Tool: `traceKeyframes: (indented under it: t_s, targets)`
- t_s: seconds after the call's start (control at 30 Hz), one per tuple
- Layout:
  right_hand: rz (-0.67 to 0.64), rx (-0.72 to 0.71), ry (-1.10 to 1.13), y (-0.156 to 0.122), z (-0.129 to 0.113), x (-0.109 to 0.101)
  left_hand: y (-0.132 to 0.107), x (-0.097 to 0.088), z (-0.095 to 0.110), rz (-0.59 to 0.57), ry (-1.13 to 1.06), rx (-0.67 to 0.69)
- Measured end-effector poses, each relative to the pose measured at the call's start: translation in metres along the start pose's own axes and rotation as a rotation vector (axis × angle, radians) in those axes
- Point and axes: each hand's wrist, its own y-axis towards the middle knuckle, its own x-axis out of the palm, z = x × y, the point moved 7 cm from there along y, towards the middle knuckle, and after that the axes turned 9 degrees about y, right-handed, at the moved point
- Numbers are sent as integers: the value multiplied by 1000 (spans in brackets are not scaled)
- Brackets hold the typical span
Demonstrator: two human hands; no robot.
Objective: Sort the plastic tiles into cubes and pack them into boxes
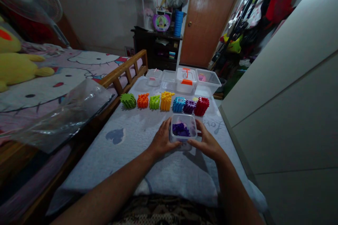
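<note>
A small clear plastic box point(184, 119) with purple toy pieces point(180, 129) inside sits on the grey mattress point(137, 147) in front of me. My left hand point(161, 141) grips its left side and my right hand point(206, 142) grips its right side, fingers curled round the walls. Beyond the box runs a row of spiky block cubes: green point(128, 100), orange point(143, 100), lime point(155, 102), yellow point(166, 100), blue point(179, 104), purple point(189, 106) and red point(201, 105).
Several clear plastic containers point(208, 79) stand at the mattress's far end, one with an orange latch point(187, 82). A wooden bed rail point(124, 74) and a clear plastic bag point(68, 112) lie left. A white cabinet point(285, 105) stands right. A door point(208, 17) is ahead.
</note>
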Motion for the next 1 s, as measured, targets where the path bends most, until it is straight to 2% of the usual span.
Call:
traceKeyframes:
  t_s: [0.07, 0.17, 0.37, 0.5, 0.63, 0.83, 1.0]
  targets:
    - [-45, 3, 70, 0, 1, 10, -1, -1, 0, -10, -10, 8]
    - [-39, 0, 112, 0, 0, 15, -4, -3, 2, -39, -44, 7]
    - [-14, -36, 102, -11, -8, 6, -9, -7, 17, -90, -91, -2]
    - [26, -64, 121, -23, -7, -14, -1, 1, 40, -75, -57, 47]
    - [128, -30, 176, -35, 5, -41, 18, 14, 65, -65, -73, 77]
    - [313, 55, 251, -42, 25, -80, 44, 42, 87, -205, -341, -35]
    - [428, 43, 316, -38, 34, -108, 56, 65, 99, -259, -520, -73]
